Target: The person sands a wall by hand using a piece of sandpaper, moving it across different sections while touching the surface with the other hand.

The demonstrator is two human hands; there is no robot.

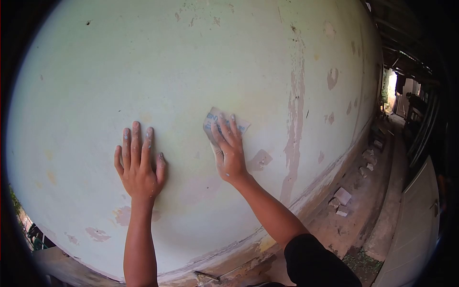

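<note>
In the head view, my left hand (141, 167) lies flat on the pale green wall (191, 57), fingers spread and nothing in it. To its right, my right hand (231, 153) presses a sheet of sandpaper (241, 125) against the wall. The sheet has blue print on its back and sticks out above and beside the fingers. Whitish dust or paint specks mark the fingertips of both hands. Near the right wrist the wall shows a bare brownish patch (260, 160).
A long peeled streak (295, 105) runs down the wall on the right. Broken blocks (342, 195) lie on the ground along the wall's foot. A light-coloured door panel (413, 225) stands at the far right. A thin tool-like object (207, 276) lies below the wall.
</note>
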